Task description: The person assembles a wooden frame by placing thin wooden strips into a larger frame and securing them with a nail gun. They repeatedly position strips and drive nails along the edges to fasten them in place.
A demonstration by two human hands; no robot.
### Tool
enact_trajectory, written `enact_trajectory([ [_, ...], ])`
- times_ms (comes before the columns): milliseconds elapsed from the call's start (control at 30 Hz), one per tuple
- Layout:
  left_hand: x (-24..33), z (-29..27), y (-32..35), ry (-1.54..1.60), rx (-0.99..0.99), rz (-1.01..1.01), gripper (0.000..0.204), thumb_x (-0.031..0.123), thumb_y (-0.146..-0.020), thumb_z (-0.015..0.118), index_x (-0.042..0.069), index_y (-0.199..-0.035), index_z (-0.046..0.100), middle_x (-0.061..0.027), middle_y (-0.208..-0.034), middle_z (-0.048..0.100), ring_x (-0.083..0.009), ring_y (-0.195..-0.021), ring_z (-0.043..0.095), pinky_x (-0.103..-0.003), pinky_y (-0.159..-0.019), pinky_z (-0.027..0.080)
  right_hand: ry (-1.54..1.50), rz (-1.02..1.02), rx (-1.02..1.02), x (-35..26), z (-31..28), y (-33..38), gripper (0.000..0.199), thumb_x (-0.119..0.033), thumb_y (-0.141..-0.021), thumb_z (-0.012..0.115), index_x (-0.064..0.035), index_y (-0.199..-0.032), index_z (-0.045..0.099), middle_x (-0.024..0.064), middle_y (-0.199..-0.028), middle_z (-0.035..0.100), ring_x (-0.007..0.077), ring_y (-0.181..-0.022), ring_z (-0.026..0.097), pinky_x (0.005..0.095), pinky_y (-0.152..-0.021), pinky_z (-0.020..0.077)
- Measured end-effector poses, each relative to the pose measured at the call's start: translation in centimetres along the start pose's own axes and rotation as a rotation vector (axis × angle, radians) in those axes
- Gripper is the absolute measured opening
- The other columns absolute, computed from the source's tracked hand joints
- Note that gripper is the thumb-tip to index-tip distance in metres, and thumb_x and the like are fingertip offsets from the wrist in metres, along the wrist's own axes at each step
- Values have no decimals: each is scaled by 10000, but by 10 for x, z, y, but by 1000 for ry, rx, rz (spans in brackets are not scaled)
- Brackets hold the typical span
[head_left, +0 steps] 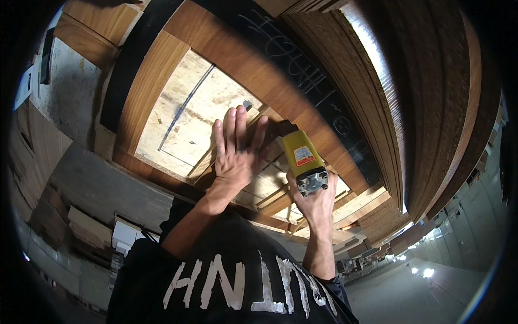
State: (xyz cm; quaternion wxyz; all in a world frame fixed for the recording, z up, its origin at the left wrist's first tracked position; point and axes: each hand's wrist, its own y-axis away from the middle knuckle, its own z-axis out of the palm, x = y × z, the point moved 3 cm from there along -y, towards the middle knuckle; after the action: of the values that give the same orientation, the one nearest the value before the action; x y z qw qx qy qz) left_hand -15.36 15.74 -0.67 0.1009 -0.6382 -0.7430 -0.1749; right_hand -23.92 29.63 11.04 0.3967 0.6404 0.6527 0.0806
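Observation:
A brown wooden frame [232, 59] lies before me, with a stained pale board [167, 108] showing through its opening. My left hand [234, 159] rests on a wooden crosspiece [202, 164] inside the frame, palm down and fingers spread. In my right hand [314, 208], the fingers are wrapped round the handle of a yellow pneumatic nail gun [298, 148]. Its dark nose points away from me, toward the frame's far rail near where the crosspiece meets it. Whether the nose touches the wood is hard to make out. The gun's body hides most of its grip.
A black strip with chalk marks [324, 94] runs along the frame's far side. Beyond it on the right stands a tall stack of brown boards [367, 108]. More wooden panels [97, 27] lie at the far left. Thin wooden slats [275, 202] lie between my forearms.

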Motion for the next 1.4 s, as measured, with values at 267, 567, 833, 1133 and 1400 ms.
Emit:
enact_trajectory([
  [267,1,-4,-3,18,16,-4,742,464,-921,655,165,-1557,415,-290,-1606,272,-451,-1497,269,-638,-1194,195,-43,4,-21,-12,-3,-5,435,-78,-737,806,54,-1115,636,259,-816,724,376,-763,747,407,-684,597],
  [567,1,-9,-3,-25,73,26,652,439,-959,605,137,-1522,473,-303,-1560,335,-436,-1467,324,-609,-1174,273,73,-64,-2,-21,4,-11,466,-84,-718,803,64,-1124,630,242,-805,720,380,-736,719,427,-748,562],
  [833,2,-9,1,48,19,-13,734,426,-980,601,-68,-1490,414,-318,-1547,368,-446,-1472,333,-615,-1195,247,13,-134,65,-6,13,0,551,-49,-698,761,134,-1200,626,275,-810,721,343,-719,743,391,-719,591],
  [1133,-7,-23,-1,242,131,88,748,335,-950,615,-110,-1492,354,-322,-1595,289,-422,-1517,243,-521,-1271,114,-106,-41,131,-2,23,6,359,-187,-764,781,92,-985,728,293,-830,718,391,-796,738,454,-730,569],
  [1400,-167,-104,-56,-132,152,-60,636,329,-1035,523,44,-1573,338,-194,-1676,212,-328,-1562,163,-583,-1248,43,-63,20,151,-19,16,13,327,-211,-848,705,82,-992,705,277,-846,717,364,-857,741,451,-764,551],
])
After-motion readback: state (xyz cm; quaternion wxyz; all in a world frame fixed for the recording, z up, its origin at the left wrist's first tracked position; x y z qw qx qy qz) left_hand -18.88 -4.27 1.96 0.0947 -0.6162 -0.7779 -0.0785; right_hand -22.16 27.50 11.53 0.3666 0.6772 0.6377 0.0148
